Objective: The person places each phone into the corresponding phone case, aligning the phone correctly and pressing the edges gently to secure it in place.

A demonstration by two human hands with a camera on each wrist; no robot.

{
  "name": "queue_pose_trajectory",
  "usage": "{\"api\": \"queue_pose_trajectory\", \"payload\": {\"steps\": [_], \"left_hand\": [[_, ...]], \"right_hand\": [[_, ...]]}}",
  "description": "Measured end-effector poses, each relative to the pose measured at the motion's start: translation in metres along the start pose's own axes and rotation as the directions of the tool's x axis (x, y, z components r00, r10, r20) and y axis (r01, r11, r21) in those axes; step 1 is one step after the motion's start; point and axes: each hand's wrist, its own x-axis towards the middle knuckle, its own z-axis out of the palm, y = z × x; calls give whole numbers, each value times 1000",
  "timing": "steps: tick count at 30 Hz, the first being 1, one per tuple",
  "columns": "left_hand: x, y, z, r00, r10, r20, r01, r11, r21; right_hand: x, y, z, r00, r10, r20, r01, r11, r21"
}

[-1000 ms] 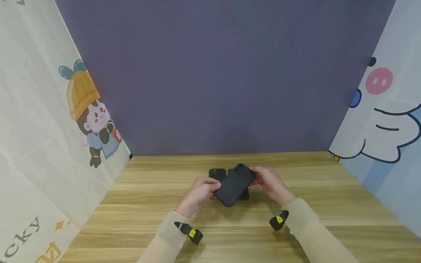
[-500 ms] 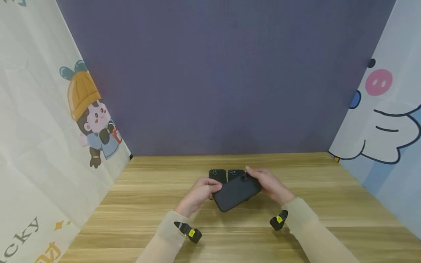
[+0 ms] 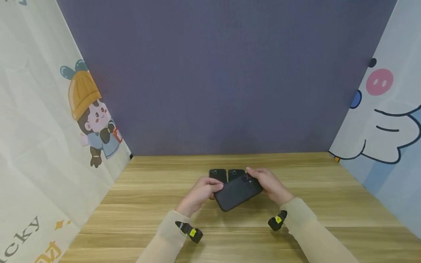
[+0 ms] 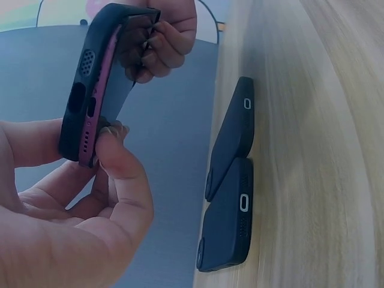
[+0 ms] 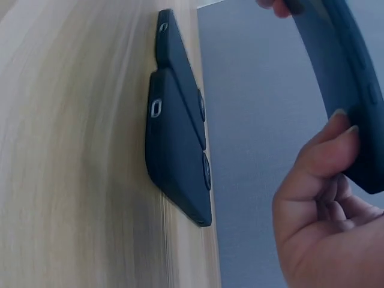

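A smartphone in a black case [image 3: 237,193] is held tilted above the table, its back and camera end upward in the head view. At the lower-left end my left hand [image 3: 200,193] pinches it between thumb and fingers. My right hand [image 3: 270,187] grips the camera end, thumb on the edge. In the left wrist view, the phone's pink frame [image 4: 95,111] sticks out past the rim of the black case [image 4: 75,102] at the port end. Behind it, two black-cased phones lie on the table, one left [image 3: 217,174] and one right [image 3: 235,173], partly covered by the held phone.
The wood-grain table [image 3: 148,204] runs back to a dark grey-purple panel [image 3: 223,80]. Printed cloths hang on the left [image 3: 29,109] and right [image 3: 388,146]. Both wrists wear black straps with small cameras.
The held phone has turned clockwise from a steeper slant to a flatter one and come slightly nearer, uncovering more of the right phone's camera end. In the last half second it has barely moved.
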Motion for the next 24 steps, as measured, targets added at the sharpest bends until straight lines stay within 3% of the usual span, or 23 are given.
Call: {"api": "queue_pose_trajectory", "payload": {"steps": [7,14,18,24], "left_hand": [[0,1,-1,1000,-2,9,2,1000,-1],[1,-1,-2,1000,-7,10,8,998,-62],[0,-1,-4,999,-25,-39,23,998,-60],[1,-2,-4,986,-40,-162,33,999,-41]], "right_hand": [[0,-1,-1,998,58,2,-58,994,97],[-2,-2,-4,999,44,-4,-43,986,160],[-2,0,-7,998,54,-35,-47,983,180],[-1,1,-7,996,59,-62,-45,979,201]]}}
